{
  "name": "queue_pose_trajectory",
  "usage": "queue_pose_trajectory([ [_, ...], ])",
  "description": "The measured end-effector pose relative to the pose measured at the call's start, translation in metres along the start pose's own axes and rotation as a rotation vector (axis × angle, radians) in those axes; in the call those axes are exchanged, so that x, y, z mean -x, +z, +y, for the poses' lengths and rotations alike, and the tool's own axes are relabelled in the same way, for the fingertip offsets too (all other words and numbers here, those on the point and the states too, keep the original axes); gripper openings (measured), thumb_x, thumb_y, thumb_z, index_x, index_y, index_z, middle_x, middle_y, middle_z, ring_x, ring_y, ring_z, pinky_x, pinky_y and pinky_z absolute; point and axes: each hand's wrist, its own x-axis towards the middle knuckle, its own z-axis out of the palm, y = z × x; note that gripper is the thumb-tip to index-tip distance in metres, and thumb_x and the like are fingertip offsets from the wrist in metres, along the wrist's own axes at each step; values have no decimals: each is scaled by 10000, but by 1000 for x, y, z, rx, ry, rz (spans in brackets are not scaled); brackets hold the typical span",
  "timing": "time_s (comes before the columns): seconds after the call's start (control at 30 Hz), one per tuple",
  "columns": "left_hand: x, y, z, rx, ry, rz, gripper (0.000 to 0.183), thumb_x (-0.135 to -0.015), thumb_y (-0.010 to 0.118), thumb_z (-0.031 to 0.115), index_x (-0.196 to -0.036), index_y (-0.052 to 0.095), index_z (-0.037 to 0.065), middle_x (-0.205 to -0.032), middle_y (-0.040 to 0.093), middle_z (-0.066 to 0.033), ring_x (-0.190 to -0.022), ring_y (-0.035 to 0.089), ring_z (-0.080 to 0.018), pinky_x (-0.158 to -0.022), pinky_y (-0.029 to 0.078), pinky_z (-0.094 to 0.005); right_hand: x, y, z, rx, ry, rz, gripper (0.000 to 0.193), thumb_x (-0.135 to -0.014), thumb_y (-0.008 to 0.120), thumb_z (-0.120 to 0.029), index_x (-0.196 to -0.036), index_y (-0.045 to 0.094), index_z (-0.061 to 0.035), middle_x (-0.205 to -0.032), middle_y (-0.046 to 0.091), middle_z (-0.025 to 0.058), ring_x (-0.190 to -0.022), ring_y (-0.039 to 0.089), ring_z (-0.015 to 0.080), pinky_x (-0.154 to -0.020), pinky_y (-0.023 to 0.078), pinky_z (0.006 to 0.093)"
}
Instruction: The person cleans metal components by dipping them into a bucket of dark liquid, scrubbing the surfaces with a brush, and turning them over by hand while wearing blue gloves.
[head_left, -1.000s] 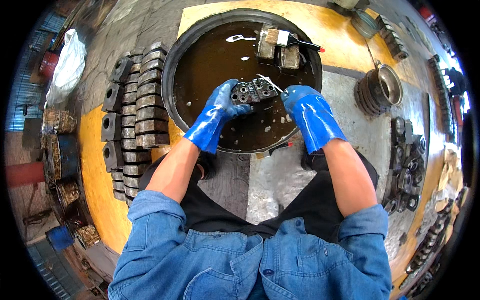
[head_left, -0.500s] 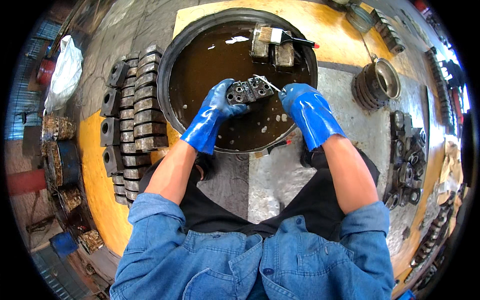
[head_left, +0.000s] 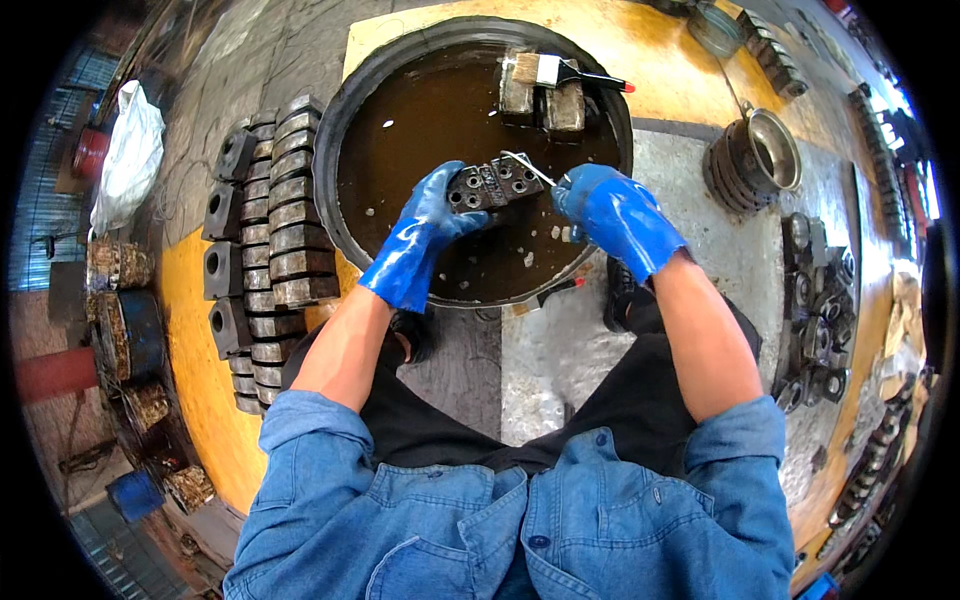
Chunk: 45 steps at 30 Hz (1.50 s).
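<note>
Both hands wear long blue rubber gloves. My left hand (head_left: pixel 433 208) is closed round the left end of a dark metal block with several round holes (head_left: pixel 493 184), holding it over a black tub (head_left: pixel 330 190) of brown liquid. My right hand (head_left: pixel 600 200) is closed on a thin, pale, bent rod (head_left: pixel 530 168). The rod's far end meets the block's upper face near its right end; whether it enters a hole I cannot tell. A paintbrush with a black handle (head_left: pixel 565 72) lies across two metal blocks (head_left: pixel 516 98) standing in the tub at the far right.
Rows of machined metal blocks (head_left: pixel 300 200) stand left of the tub. To the right are a ring-shaped metal housing (head_left: pixel 752 160) and a cluster of metal parts (head_left: pixel 820 310). A second brush (head_left: pixel 550 293) lies by the tub's near rim. A white sack (head_left: pixel 128 160) is far left.
The block in my left hand has shifted slightly left. My right hand has moved a little left and turned slightly, with the rod still at the block.
</note>
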Motion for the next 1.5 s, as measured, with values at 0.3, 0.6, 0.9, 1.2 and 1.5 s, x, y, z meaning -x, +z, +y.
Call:
queue_pose_trajectory([
  [0.3, -1, -4, -5, 57, -15, -27, 990, -656, 1021, 225, -1481, 528, -12, -1361, 692, -162, -1239, 677, -252, -1100, 543, -394, -10, 6, 4, 218, -102, -24, 358, -1057, 552, -336, -1112, 776, -63, -1017, 781, 193, -879, 774, 346, -825, 607, 455],
  [0.6, -2, -4, 2, 51, 74, -44, 984, -658, 1019, 235, -1477, 533, -13, -1355, 693, -162, -1235, 675, -246, -1096, 542, -389, -29, 25, 11, 221, 1, 30, 405, -1056, 548, -406, -1135, 778, -82, -1038, 779, 203, -920, 763, 389, -858, 600, 486],
  [0.9, -7, 2, -17, 114, 13, 7, 984, -643, 1024, 171, -1480, 534, 7, -1370, 685, -138, -1236, 666, -232, -1093, 546, -385, -14, -3, 8, 112, 111, 174, 363, -1058, 558, -371, -1122, 782, -92, -1039, 780, 186, -919, 767, 391, -851, 604, 492],
  [1.2, -19, 8, -32, 136, 15, 41, 943, -644, 1007, 135, -1458, 546, 15, -1324, 696, -117, -1211, 668, -211, -1065, 556, -381, -43, 21, 43, 435, -96, 282, 295, -1006, 608, -297, -1043, 801, -77, -1067, 765, 218, -980, 745, 432, -857, 604, 495],
  [1.5, -26, 7, -40, 270, -12, -18, 840, -676, 961, 98, -1416, 573, 7, -1260, 715, -101, -1141, 689, -197, -971, 599, -369, -57, 16, 1, -22, -112, 223, 303, -1017, 618, -331, -1039, 779, -75, -946, 772, 203, -861, 747, 378, -808, 588, 468],
])
